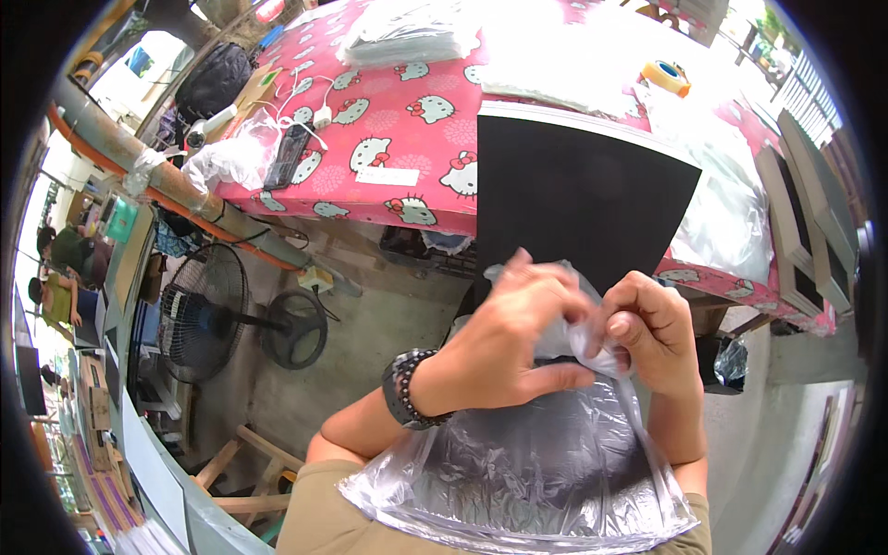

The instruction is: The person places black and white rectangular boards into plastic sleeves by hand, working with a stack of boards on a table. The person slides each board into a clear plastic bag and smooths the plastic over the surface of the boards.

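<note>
A clear plastic bag [518,462] hangs in front of my body, crinkled and spread wide at its lower end. Its upper end is bunched between my two hands. My left hand [504,338], with dark bands at the wrist, has its fingers curled on the bunched plastic and its thumb stretched along it; the fingertips are slightly blurred. Opposite it, my right hand [652,333] pinches the same plastic between thumb and bent fingers. Just beyond both hands, a black flat board [583,185] with a pale far edge leans over the table's near edge; its lower part is hidden behind them.
The table wears a pink cartoon-cat cover [435,166]. On it lie stacked plastic bags [407,37], a tape roll [666,76] and a white cable [322,116]. A black fan [208,314] stands left, below a slanting pipe [176,190]. Boards [805,203] lean at right. Several people sit far left.
</note>
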The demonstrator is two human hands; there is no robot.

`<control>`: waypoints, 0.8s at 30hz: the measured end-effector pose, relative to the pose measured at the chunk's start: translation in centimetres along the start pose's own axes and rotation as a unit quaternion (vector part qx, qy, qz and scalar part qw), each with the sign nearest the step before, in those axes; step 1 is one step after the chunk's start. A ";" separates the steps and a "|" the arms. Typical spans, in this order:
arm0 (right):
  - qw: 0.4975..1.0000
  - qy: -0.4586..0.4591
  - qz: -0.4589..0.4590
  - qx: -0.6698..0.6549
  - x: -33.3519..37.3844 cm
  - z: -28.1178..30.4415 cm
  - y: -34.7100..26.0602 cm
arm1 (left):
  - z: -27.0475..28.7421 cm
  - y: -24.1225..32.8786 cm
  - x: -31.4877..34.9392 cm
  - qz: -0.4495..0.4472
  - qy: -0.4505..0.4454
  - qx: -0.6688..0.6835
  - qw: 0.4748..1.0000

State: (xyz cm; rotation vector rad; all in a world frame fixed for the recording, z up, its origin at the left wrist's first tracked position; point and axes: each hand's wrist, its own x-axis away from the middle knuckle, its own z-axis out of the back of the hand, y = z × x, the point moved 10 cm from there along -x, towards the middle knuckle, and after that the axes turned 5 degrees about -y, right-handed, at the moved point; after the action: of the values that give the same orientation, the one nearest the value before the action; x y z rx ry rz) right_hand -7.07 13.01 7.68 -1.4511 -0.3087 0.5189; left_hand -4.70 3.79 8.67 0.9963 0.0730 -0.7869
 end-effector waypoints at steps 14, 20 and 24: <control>0.866 -0.127 0.153 -0.459 4.1 4.3 3.7 | -3.5 -9.4 4.5 0.045 -0.070 0.648 0.757; 0.857 -0.150 0.081 -0.486 4.9 2.3 3.6 | 0.7 -11.6 4.0 -0.058 0.106 0.768 0.629; 0.925 -0.327 0.128 -0.143 6.1 0.6 3.5 | 3.9 -12.8 4.4 -0.055 0.220 0.790 0.569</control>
State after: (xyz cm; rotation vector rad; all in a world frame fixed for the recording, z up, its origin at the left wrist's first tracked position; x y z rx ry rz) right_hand -2.63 16.76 3.62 -1.5748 -0.7523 1.2179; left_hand -10.62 -5.50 -0.10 2.9605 -0.2074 -0.5387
